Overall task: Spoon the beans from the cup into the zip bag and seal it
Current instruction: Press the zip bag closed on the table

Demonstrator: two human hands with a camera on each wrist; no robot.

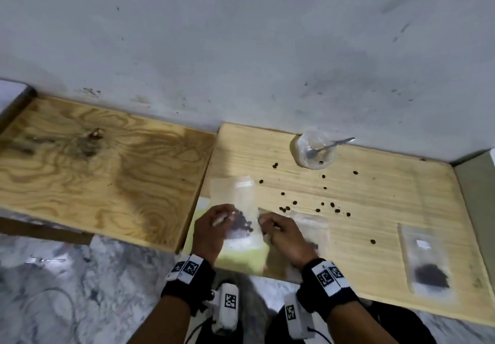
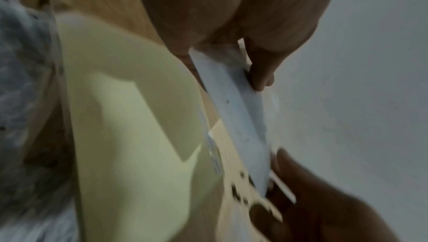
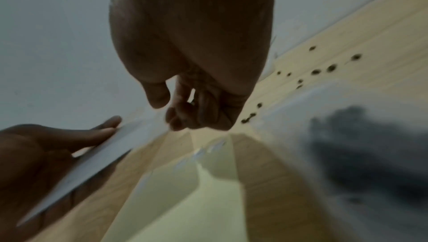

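A clear zip bag (image 1: 246, 201) with dark beans (image 1: 242, 223) in it is held up over the front of the light wooden board (image 1: 375, 209). My left hand (image 1: 227, 216) pinches its left side, thumb on one face and fingers on the other (image 2: 259, 74). My right hand (image 1: 263, 220) has curled fingers (image 3: 185, 116) at the bag's right edge and seems to pinch it. The wrist views show the bag edge-on as a white strip (image 2: 238, 117) (image 3: 99, 156). The clear cup (image 1: 300, 143) stands at the back by the wall, the spoon (image 1: 332, 145) resting in it.
Several loose beans (image 1: 294, 202) lie scattered across the board. A second zip bag (image 1: 313, 226) lies under my right hand, and a third (image 1: 426, 260) with dark contents lies at the right. A pale yellow sheet (image 1: 241, 258) is below the held bag. Darker plywood (image 1: 93, 161) adjoins on the left.
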